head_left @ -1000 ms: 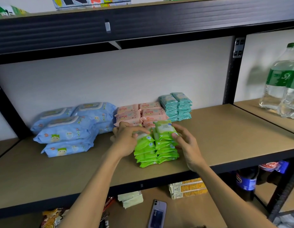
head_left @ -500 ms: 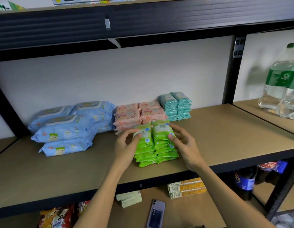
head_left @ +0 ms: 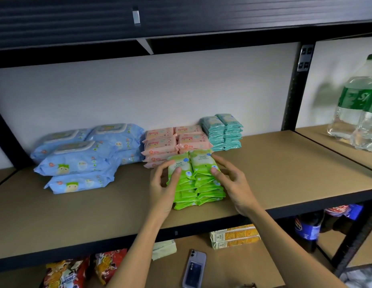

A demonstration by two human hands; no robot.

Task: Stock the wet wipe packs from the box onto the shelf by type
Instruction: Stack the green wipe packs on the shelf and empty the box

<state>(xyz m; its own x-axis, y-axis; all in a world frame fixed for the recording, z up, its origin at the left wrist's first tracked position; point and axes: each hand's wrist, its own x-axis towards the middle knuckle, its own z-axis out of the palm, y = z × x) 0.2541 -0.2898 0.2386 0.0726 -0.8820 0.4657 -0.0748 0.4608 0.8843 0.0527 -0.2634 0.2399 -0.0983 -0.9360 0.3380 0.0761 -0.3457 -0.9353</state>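
The green wet wipe packs [head_left: 196, 179] are sitting in two stacks near the front edge of the brown shelf [head_left: 285, 173]. The left hand [head_left: 163, 190] and right hand [head_left: 233, 183] are flanking them, curved fingers touching the top packs.

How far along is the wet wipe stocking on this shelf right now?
Mostly done, it seems. Blue packs, pink packs and teal packs already sit grouped by type at the back of the shelf. In hand: the left hand and right hand touch the sides of the two green stacks, apparently squaring them. The box is out of view, so what's left is unclear.
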